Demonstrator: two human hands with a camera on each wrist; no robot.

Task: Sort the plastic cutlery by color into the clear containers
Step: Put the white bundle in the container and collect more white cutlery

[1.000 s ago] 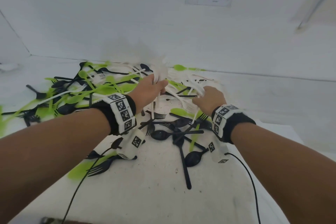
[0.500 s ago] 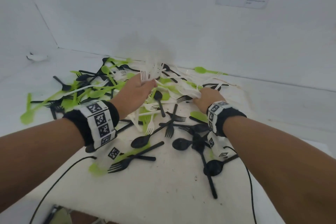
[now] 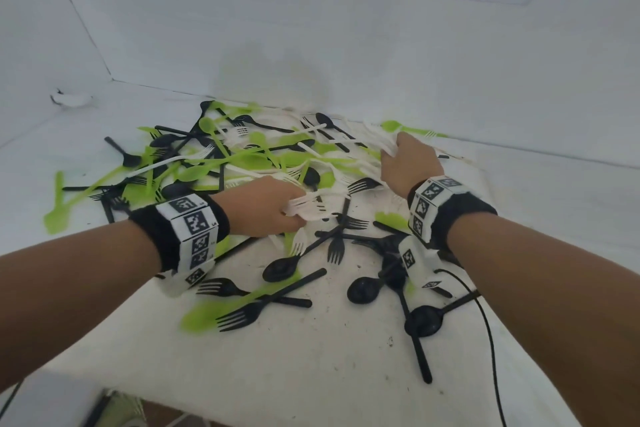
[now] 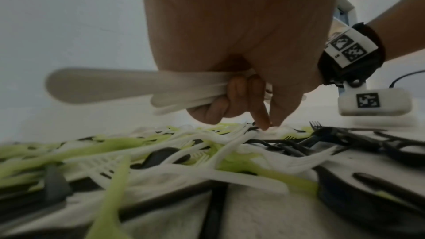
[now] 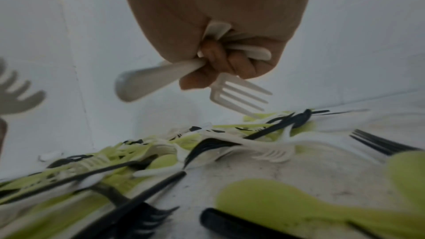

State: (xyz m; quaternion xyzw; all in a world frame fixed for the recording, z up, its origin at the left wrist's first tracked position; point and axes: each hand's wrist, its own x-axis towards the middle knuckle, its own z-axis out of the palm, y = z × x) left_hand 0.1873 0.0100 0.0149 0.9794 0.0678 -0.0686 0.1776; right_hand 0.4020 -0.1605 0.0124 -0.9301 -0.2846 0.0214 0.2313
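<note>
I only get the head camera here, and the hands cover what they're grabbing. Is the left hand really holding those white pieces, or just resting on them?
Observer: Holding. In the left wrist view the left hand has its fingers curled round a bundle of white cutlery.
Operator: And the right one?
Observer: The right hand grips white cutlery too; a white fork sticks out below its fingers.
Operator: Any green or black in either grip?
Observer: None that shows; only white pieces appear in both grips.
</note>
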